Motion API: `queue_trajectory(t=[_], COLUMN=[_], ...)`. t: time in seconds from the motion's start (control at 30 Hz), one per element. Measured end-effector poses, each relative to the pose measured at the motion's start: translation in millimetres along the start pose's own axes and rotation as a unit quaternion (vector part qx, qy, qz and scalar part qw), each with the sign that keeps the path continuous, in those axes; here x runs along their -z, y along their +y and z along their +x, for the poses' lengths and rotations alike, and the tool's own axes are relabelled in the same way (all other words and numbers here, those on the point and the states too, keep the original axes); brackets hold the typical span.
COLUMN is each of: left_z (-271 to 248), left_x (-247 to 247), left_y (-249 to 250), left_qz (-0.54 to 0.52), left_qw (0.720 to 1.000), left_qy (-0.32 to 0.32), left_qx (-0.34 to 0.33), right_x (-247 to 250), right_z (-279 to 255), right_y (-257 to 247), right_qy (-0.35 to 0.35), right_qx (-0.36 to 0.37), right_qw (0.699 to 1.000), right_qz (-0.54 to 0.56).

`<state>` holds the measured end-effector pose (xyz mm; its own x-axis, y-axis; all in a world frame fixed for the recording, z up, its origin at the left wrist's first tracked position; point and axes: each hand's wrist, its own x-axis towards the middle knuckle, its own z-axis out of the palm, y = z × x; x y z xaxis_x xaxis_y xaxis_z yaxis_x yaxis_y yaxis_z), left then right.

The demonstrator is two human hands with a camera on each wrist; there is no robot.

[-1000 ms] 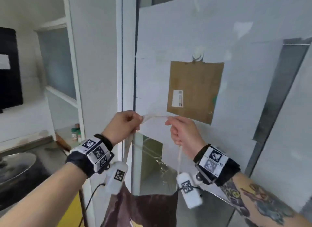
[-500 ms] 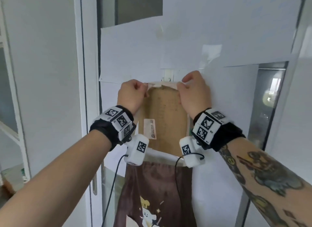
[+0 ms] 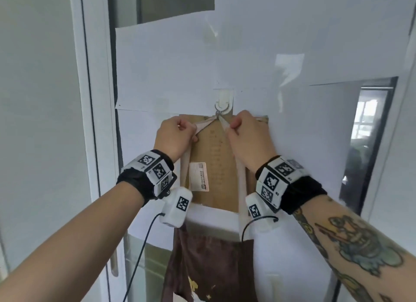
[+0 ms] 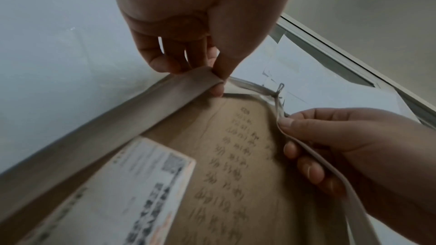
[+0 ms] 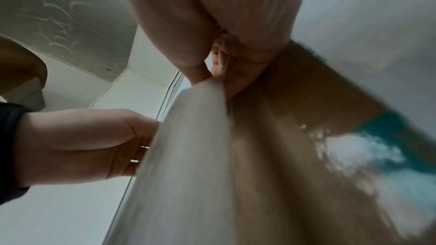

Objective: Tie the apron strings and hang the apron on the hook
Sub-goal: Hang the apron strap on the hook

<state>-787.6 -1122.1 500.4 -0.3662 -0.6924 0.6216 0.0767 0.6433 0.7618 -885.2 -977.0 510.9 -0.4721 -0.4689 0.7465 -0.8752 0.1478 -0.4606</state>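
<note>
A brown apron point(image 3: 209, 263) hangs below my hands against the papered door. Its beige neck strap point(image 3: 206, 127) runs up over the metal hook point(image 3: 218, 113) and peaks there. My left hand point(image 3: 193, 132) pinches the strap just left of the hook, and my right hand point(image 3: 231, 128) pinches it just right. In the left wrist view the left hand point(image 4: 218, 81) grips the strap point(image 4: 118, 118), which passes the hook point(image 4: 279, 90) to the right hand point(image 4: 286, 128). In the right wrist view the strap point(image 5: 184, 156) fills the middle under the right hand point(image 5: 218, 75); the waist strings are out of sight.
A brown cardboard envelope point(image 3: 216, 166) with a white label point(image 3: 199, 177) hangs behind the strap on the same hook. White paper sheets point(image 3: 168, 72) cover the door. A white door frame point(image 3: 90, 99) stands at the left and a dark glass panel point(image 3: 364, 144) at the right.
Both hands carried the strap up from chest height to the hook. It was held flat across the hook; now it lies over the hook and my hands have dropped slightly below it.
</note>
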Motion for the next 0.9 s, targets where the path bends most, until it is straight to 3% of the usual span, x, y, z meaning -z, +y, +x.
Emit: queue_trajectory(t=[0.33,0.63,0.9], left_z=[-16.3,-29.8,-42.5], left_x=[-9.0,5.5,6.1], left_y=[-26.8,-31.2,-35.8], left_qz=[0.009,-0.005,0.061], left_qw=[0.998,0.996,0.984], left_qy=[-0.067,-0.091,-0.168], left_qx=[-0.008,0.001,-0.017], right_x=[-15.4,-20.4,-21.4], right_z=[-32.5,-49.2,-56.7], right_y=[3.6,2.3,3.1], right_qy=[-0.033,-0.043,-0.064], right_qx=[-0.031,-0.058,-0.075], right_qw=[0.991,0.986,0.983], right_qz=[-0.129,-0.153,-0.156])
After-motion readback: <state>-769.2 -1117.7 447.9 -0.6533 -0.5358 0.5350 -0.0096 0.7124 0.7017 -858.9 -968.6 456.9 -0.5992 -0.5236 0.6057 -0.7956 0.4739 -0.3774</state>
